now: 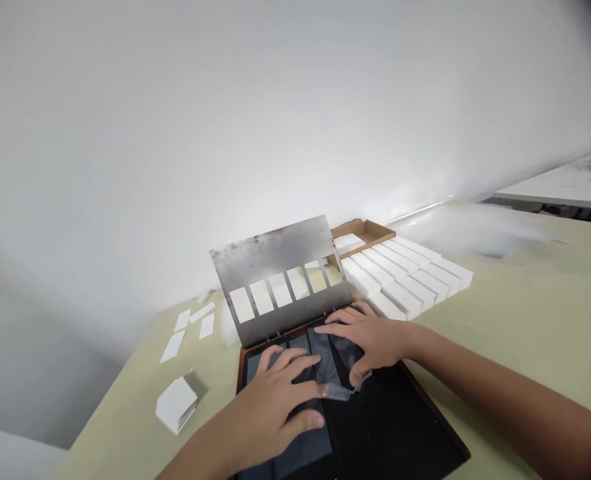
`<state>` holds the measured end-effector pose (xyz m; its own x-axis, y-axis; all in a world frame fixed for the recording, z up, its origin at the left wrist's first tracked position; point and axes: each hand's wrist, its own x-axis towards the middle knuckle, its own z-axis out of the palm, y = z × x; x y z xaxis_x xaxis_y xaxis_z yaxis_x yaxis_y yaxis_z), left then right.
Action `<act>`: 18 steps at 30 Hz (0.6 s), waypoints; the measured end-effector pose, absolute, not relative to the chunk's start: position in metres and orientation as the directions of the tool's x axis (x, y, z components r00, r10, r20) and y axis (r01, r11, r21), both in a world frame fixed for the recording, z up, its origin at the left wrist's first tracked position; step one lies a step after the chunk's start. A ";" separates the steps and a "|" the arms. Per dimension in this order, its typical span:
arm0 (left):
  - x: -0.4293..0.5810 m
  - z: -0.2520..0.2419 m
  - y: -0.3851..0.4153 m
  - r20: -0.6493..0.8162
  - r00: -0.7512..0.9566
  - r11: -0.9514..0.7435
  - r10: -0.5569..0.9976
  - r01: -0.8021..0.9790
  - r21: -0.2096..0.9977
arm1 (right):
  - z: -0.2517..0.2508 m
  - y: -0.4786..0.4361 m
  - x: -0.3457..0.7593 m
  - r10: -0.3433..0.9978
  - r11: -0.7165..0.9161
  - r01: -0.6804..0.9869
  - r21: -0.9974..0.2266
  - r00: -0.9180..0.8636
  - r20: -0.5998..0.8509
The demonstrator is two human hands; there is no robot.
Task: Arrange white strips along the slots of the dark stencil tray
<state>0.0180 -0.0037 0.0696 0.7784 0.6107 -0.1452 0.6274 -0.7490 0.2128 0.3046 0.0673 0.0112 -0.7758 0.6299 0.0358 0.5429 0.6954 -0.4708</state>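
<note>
A black tray (405, 433) with a brown rim lies on the pale table in front of me. Hinged to its far edge, a grey metal stencil plate (275, 257) with several rectangular slots stands tilted open. Several clear glossy strips (320, 350) lie side by side in the tray. My left hand (275, 400) rests flat on the left strips, fingers stretched out. My right hand (370, 337) lies over the right strips, with its thumb and fingers closed on the edge of one clear strip (343, 390) whose near end is lifted.
Rows of white rectangular boxes (405, 273) lie behind my right hand, beside an open cardboard box (368, 230). A small stack of white cards (176, 403) sits at the left, loose white slips (190, 323) further back. A white wall rises behind; another tabletop (565, 183) shows far right.
</note>
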 end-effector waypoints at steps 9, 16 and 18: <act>0.021 0.093 -0.025 -0.112 0.851 -0.825 0.513 0.525 0.211 | 0.006 0.067 0.304 0.598 0.757 0.494 -0.426 -0.787 0.150; 0.017 0.081 -0.016 -0.133 0.800 -0.779 0.585 0.600 0.182 | 0.012 0.054 0.291 0.626 0.764 0.493 -0.416 -0.723 0.293; 0.015 0.078 -0.014 -0.114 0.799 -0.774 0.591 0.601 0.198 | 0.012 0.052 0.287 0.645 0.756 0.514 -0.406 -0.692 0.324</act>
